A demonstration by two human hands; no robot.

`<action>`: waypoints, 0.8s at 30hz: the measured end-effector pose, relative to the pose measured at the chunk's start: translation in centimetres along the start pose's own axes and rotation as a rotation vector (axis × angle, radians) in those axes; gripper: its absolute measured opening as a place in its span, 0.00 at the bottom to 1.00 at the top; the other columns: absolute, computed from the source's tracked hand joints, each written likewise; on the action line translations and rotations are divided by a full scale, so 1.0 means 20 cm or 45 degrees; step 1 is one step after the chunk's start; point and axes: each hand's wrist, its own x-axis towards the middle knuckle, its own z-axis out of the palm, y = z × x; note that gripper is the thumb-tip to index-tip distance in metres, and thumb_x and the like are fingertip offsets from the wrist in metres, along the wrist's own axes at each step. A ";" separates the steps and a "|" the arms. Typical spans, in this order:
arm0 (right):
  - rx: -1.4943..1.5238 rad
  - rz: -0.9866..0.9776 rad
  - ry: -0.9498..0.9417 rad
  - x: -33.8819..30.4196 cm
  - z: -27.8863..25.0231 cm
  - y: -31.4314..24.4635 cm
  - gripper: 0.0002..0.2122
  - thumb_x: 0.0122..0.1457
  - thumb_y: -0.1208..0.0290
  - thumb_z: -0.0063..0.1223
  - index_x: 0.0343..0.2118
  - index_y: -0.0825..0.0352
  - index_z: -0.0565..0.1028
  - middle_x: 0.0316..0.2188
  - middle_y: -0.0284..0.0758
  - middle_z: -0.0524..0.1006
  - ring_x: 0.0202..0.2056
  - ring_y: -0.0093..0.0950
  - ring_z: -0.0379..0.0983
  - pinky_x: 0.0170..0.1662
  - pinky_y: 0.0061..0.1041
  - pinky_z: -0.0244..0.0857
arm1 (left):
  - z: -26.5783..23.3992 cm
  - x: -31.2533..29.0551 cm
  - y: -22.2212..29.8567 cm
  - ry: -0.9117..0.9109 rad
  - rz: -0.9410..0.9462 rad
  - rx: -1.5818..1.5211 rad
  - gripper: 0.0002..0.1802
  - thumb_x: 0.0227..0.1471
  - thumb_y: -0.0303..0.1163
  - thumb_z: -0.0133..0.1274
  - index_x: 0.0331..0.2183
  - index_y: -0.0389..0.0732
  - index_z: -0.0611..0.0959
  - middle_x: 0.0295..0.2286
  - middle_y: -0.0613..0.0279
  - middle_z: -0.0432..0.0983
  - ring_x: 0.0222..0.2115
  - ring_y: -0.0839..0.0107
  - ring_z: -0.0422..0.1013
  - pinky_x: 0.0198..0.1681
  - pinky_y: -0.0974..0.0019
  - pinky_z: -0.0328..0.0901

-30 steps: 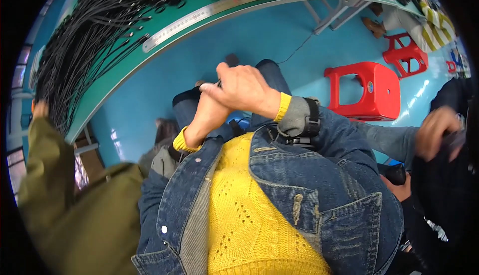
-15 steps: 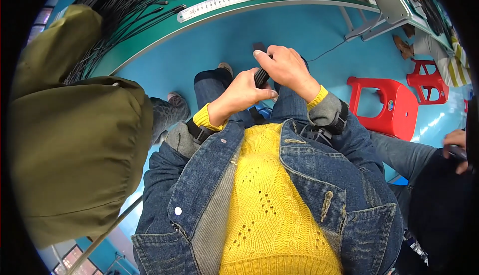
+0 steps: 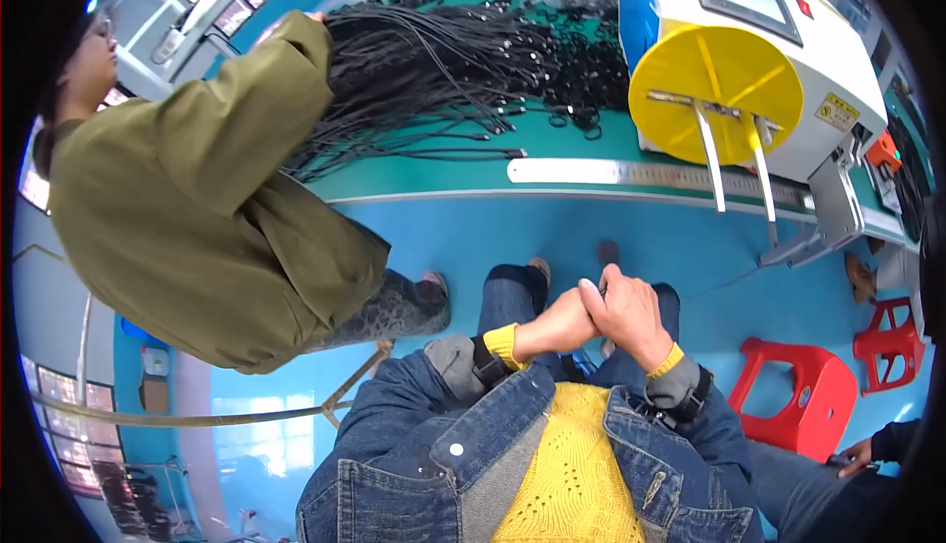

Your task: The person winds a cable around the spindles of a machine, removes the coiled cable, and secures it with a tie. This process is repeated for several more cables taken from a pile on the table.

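Above my lap, my two hands are pressed together. My left hand (image 3: 558,326) is closed, its fingers mostly tucked under my right hand (image 3: 633,318). The right one curls over the left, its thumb lying along the top. Whatever lies between them is almost wholly covered; only a sliver of something dark shows at the thumb. Beyond my knees, a steel ruler (image 3: 591,171) lies along the front edge of the green table (image 3: 419,180), and neither hand touches it.
A heap of black cables (image 3: 424,60) covers the table's left part. At right stands a white machine (image 3: 838,45) with a yellow disc (image 3: 675,60) and projecting rods. A person in an olive jacket (image 3: 187,218) stands left. Red stools (image 3: 828,405) and another person's hand (image 3: 855,457) are right.
My view has swung up and left, showing more table and the machine. My hands have come closer together, covering the black ribbed thing that showed between them before.
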 end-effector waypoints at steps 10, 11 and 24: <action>0.074 -0.040 0.045 0.10 -0.01 -0.01 0.16 0.49 0.58 0.48 0.21 0.70 0.67 0.15 0.48 0.72 0.20 0.46 0.71 0.24 0.42 0.65 | -0.04 0.03 0.06 0.196 0.011 -0.099 0.13 0.39 0.28 0.55 0.32 0.34 0.76 0.28 0.53 0.75 0.32 0.65 0.71 0.33 0.63 0.64; 0.082 -0.036 0.026 0.10 -0.01 -0.01 0.16 0.49 0.58 0.48 0.21 0.70 0.67 0.15 0.48 0.72 0.20 0.46 0.71 0.24 0.42 0.65 | -0.04 0.03 0.07 0.182 0.025 -0.087 0.13 0.39 0.28 0.55 0.32 0.34 0.76 0.28 0.53 0.75 0.32 0.65 0.71 0.33 0.63 0.64; 0.162 0.053 0.044 0.12 -0.03 0.05 0.17 0.51 0.58 0.45 0.22 0.71 0.69 0.17 0.49 0.73 0.22 0.45 0.72 0.28 0.40 0.66 | -0.05 0.09 0.14 0.116 -0.141 0.238 0.10 0.39 0.28 0.54 0.28 0.34 0.77 0.26 0.52 0.75 0.28 0.61 0.72 0.30 0.62 0.65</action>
